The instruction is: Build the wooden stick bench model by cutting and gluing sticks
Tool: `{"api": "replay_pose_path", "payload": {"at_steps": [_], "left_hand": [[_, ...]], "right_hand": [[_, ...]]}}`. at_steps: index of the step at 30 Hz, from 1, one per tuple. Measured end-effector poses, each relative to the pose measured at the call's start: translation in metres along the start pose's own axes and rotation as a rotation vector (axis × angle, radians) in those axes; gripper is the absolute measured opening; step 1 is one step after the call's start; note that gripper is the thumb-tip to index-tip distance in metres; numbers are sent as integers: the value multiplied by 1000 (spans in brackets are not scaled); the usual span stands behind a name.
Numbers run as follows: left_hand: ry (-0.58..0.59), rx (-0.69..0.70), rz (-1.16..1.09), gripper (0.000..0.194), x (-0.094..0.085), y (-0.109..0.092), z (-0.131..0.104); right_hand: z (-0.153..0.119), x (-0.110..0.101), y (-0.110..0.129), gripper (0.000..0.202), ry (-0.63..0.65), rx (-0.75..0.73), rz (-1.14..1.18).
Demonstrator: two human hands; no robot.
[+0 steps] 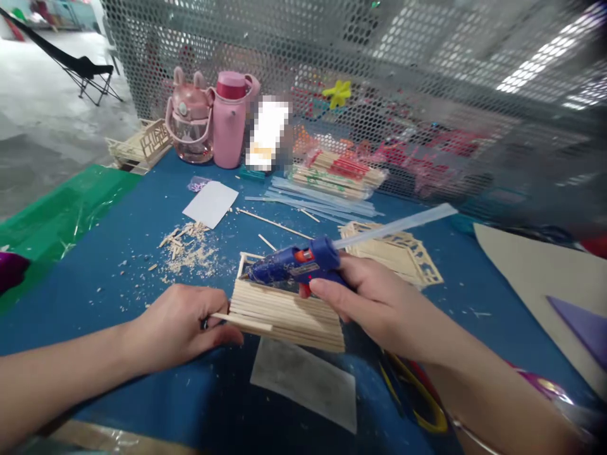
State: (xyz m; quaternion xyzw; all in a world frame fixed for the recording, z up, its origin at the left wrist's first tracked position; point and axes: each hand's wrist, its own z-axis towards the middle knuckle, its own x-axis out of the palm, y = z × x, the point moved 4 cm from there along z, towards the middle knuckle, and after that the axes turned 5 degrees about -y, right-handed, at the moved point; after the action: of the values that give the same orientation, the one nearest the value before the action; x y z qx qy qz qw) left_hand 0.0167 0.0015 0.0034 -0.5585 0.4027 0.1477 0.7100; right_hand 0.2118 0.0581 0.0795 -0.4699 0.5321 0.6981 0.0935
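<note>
My right hand grips a blue hot glue gun, with a long translucent glue stick poking out of its back. Its nozzle points left and lies at the upper left edge of a wooden stick panel; I cannot tell whether it touches. Rows of pale thin sticks make up this panel, and a small stick frame shows behind it. My left hand is closed at the panel's left end, with a loose wooden stick between thumb and fingers, lying across the panel's front.
Wood scraps lie left of the panel, near a white card. Spare glue sticks and bagged sticks lie behind. Pink bottles stand by the mesh screen. Scissors lie below my right forearm.
</note>
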Motion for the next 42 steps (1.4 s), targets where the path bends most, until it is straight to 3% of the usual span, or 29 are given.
{"api": "replay_pose_path", "payload": {"at_steps": [23, 25, 27, 30, 32, 34, 38, 42], "left_hand": [[-36, 53, 18, 26, -1, -1, 0], [-41, 61, 21, 26, 0, -1, 0], [-61, 61, 33, 27, 0, 1, 0], [-147, 81, 30, 26, -7, -1, -2], [-237, 103, -23, 23, -13, -5, -4], [-328, 99, -72, 26, -18, -9, -6], [-471, 95, -50, 22, -17, -10, -8], [-511, 187, 9, 17, -11, -8, -5]], "right_hand": [[-3, -1, -2, 29, 7, -51, -103], [-8, -7, -3, 30, -19, -67, -144], [-15, -18, -9, 31, -138, -121, -221], [-28, -42, -32, 33, -509, -198, -465], [-37, -60, -60, 35, -736, -109, -646], [-43, -73, -90, 35, -847, -4, -768], [-47, -85, -142, 39, -753, 291, -903], [-43, -77, -166, 42, -581, 413, -925]]}}
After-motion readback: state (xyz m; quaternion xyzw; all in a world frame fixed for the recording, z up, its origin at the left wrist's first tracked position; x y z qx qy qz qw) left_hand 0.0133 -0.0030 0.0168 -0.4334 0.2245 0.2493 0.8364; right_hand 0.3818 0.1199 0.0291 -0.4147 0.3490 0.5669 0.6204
